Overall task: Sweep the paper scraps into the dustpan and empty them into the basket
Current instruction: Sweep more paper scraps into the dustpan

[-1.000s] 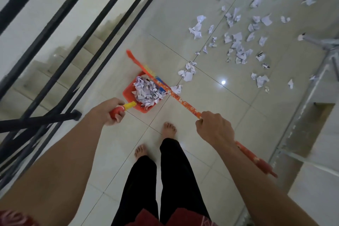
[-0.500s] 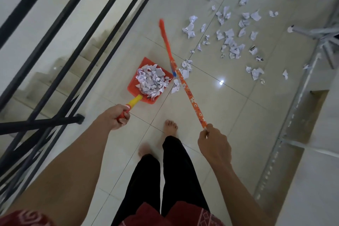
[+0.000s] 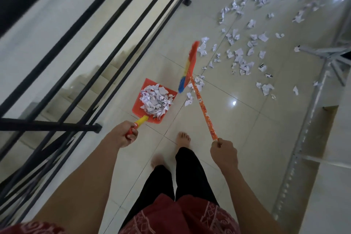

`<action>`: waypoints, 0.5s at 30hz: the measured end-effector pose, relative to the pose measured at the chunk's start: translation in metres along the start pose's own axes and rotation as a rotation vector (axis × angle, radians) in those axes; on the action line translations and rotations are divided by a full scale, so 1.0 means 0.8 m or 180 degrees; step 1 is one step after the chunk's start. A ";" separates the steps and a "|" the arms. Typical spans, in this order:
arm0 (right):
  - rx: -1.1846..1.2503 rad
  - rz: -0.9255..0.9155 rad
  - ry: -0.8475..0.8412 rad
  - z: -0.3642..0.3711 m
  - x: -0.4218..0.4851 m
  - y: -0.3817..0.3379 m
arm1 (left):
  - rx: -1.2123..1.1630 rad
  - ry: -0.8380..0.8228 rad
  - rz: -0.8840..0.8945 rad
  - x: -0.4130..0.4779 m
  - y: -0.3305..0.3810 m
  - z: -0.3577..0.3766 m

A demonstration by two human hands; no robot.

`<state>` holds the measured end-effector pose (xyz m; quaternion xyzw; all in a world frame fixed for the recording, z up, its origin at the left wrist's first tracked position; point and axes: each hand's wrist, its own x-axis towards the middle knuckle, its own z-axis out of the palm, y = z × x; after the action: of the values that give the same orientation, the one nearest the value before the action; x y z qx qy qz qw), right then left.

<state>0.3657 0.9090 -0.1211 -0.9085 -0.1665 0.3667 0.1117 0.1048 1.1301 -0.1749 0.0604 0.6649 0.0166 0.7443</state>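
The dustpan (image 3: 137, 107) is ahead of the feet (image 3: 183, 138) and a little left, with a heap (image 3: 154, 100) of paper in it. The left hand (image 3: 123, 136) grips its handle at the near end. Just right of the dustpan's far edge is the broom (image 3: 189, 66) head. Its stick (image 3: 204, 114) runs back and right to the right hand (image 3: 224, 153), which grips its end. A few scraps (image 3: 241, 59) lie on the floor (image 3: 247, 129) around the stick near the head. Many more are strewn farther ahead and right. A railing (image 3: 95, 43) runs along the left, with stairs (image 3: 91, 85) beyond it. A frame (image 3: 313, 100) stands at the right.
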 end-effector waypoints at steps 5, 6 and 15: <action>0.0050 -0.0040 0.0019 0.008 -0.022 0.007 | -0.0144 -0.0005 0.0112 -0.032 -0.029 -0.039; 0.0024 -0.0075 0.0027 0.010 -0.028 0.009 | -0.0175 -0.0014 0.0127 -0.040 -0.035 -0.048; -0.0548 -0.0355 -0.0153 0.035 -0.073 0.011 | -0.0633 -0.0063 0.0292 -0.097 -0.105 -0.120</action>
<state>0.3082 0.8808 -0.1070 -0.8950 -0.2503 0.3660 0.0495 -0.0042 1.0454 -0.1183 0.0167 0.6490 0.1159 0.7517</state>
